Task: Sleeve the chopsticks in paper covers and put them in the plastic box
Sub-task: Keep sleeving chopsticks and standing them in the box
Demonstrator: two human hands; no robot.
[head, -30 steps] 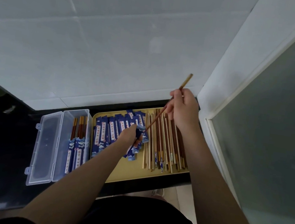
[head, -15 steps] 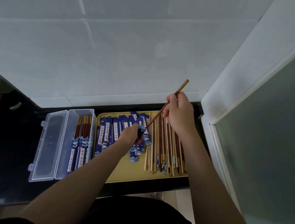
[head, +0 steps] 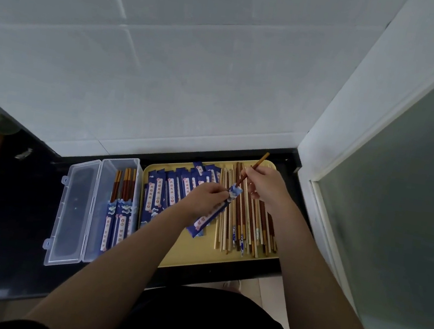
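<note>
My left hand (head: 205,197) holds a blue paper cover (head: 210,216) slanted above the yellow tray (head: 197,253). My right hand (head: 265,186) pinches a brown chopstick (head: 259,163) whose lower end enters the cover's upper mouth. Several bare chopsticks (head: 246,224) lie in a row on the tray's right part. Several empty blue covers (head: 172,188) are stacked on its left part. The clear plastic box (head: 100,209) stands open left of the tray, with several sleeved chopsticks (head: 120,206) in its right half.
The tray and box sit on a black counter (head: 7,218) against a white tiled wall (head: 167,73). A white door frame (head: 331,152) with frosted glass rises at the right. The box's lid (head: 73,214) lies open to the left.
My left hand lifted a cover off the stack and tilted it. My right hand brought the chopstick down, and its tip went into the cover's mouth.
</note>
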